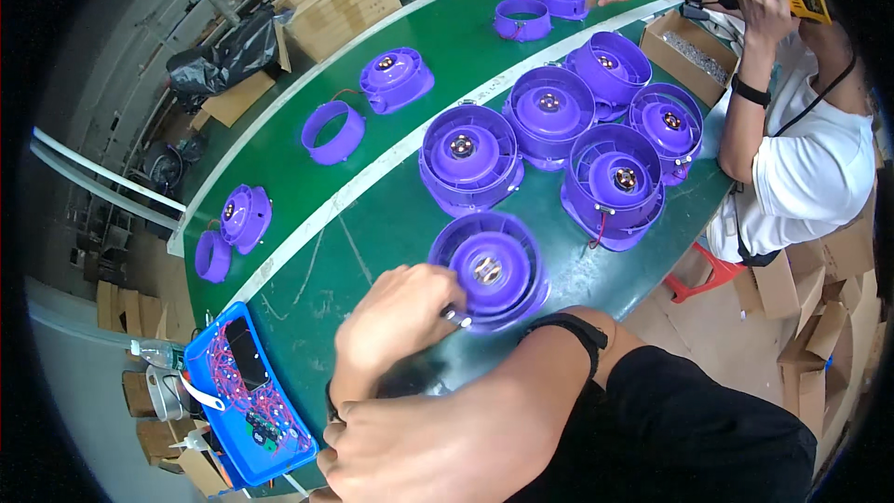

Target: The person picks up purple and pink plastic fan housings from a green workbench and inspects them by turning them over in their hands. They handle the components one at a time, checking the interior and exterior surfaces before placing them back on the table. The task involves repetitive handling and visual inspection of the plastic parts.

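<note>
A round purple plastic fan housing point(521, 303) stands on the green table right in front of me, its centre hub facing up with metal contacts in it. My left hand point(396, 312) is closed at the housing's near left rim, where a small silver part point(456, 317) shows by the fingers. My right hand point(447, 447) crosses low in front of my left wrist. Its fingers curl in at the lower edge of the view, and what they hold, if anything, is hidden. Several similar purple housings point(466, 154) stand grouped just beyond.
A blue tray point(303, 438) with thin red wires and a black phone point(246, 354) lies at left. Purple rings point(333, 133) and housings point(396, 79) line the far strip of the table. At right a co-worker point(801, 177) holds a yellow tool point(806, 4) beside a carton point(689, 54).
</note>
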